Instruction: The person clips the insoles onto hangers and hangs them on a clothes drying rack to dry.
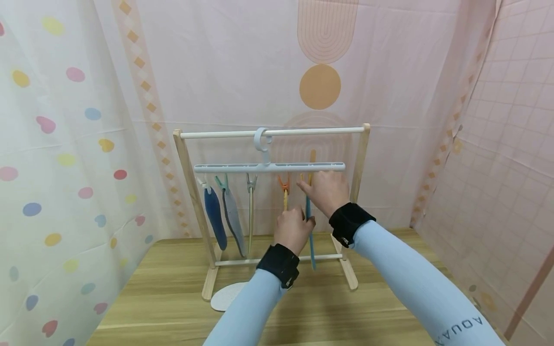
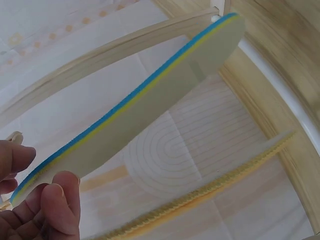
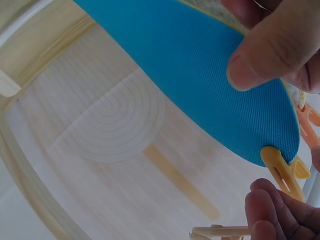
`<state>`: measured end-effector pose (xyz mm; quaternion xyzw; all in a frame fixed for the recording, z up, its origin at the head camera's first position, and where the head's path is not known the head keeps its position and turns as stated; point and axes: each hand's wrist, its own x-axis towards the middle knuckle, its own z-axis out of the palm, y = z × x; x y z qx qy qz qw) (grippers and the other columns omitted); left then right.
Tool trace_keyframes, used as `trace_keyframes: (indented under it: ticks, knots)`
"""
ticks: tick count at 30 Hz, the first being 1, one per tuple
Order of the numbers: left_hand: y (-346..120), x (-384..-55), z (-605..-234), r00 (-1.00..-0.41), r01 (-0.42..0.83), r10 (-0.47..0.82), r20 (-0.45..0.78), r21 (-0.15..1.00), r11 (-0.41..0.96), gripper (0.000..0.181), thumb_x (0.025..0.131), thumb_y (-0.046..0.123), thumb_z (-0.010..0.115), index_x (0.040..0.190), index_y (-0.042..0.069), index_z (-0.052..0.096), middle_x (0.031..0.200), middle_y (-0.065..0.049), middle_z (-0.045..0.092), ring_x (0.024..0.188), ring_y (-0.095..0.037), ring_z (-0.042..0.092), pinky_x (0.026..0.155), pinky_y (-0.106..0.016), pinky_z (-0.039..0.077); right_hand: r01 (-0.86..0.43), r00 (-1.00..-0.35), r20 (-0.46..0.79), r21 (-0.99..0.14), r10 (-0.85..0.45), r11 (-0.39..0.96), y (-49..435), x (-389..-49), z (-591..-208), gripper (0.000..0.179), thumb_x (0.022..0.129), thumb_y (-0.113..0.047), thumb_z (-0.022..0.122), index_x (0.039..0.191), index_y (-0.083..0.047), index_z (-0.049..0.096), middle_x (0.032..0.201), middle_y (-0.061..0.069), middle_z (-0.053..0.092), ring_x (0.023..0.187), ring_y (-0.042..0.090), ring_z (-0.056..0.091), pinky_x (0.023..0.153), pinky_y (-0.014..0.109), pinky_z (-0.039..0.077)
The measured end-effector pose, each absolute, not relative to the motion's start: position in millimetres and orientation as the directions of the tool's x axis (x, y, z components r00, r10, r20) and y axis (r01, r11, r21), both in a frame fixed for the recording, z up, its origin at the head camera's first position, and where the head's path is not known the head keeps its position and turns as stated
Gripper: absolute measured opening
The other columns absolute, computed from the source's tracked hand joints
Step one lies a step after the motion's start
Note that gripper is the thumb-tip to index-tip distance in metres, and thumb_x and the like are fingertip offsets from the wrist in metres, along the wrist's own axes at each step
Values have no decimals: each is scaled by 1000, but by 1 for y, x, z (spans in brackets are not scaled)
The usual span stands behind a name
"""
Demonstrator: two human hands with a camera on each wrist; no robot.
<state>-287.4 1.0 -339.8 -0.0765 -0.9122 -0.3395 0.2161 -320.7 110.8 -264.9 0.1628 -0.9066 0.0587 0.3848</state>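
Note:
A blue insole (image 1: 312, 242) with a yellow layer and pale underside hangs at the right of a light-blue clip hanger (image 1: 298, 167). My left hand (image 1: 294, 229) pinches it near its upper end, the thumb (image 3: 260, 65) on the blue face. A yellow clothespin (image 3: 282, 172) sits on that end of the insole. My right hand (image 1: 330, 192) is at the clothespin, thumb and fingers on either side of its handles; the contact is partly hidden. Just left, an orange clothespin (image 1: 283, 184) holds a yellowish insole (image 1: 285, 198), mostly behind my left hand.
From the hanger's left half hang a dark blue insole (image 1: 215, 218), a grey insole (image 1: 233, 223) and a narrow gold-edged one (image 1: 251, 218). The hanger hooks over a wooden rack's white bar (image 1: 216, 135). A white insole (image 1: 228, 295) lies on the wooden table (image 1: 151, 307).

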Motion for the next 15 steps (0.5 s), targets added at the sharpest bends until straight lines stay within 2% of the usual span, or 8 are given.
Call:
trace_keyframes:
  ticks: [4,6,10,15]
  knots:
    - [-2,-287,-343,-894,288,-12,448,595,750,40,92,24,70,64,13,44,49,6,31,43,-11,34,44,-27,27,-344,-657,714,3,-243,939,111,-320,-268,54,90,-52,68,65,-6,54,51,-4,22,39,11,27,38,24,24]
    - [-4,-287,-345,-894,283,-18,447,596,752,41,92,25,70,62,13,44,49,6,31,42,-12,34,44,-27,27,-343,-673,697,3,-248,939,112,-320,-270,58,91,-52,66,59,-7,50,49,-4,22,38,11,26,37,25,23]
    - [-7,-286,-346,-900,271,-19,435,595,757,37,91,26,71,64,12,50,51,4,40,45,-13,41,44,-28,31,-363,-678,678,27,-284,931,114,-319,-272,66,93,-51,64,48,-13,35,46,-5,21,37,10,25,37,25,22]
    - [-11,-284,-347,-900,277,-11,435,591,757,31,91,26,70,70,10,54,57,-1,50,48,-16,47,44,-29,35,-404,-689,663,-16,-293,915,117,-314,-276,65,95,-50,62,48,-14,36,44,-7,23,37,10,27,39,25,21]
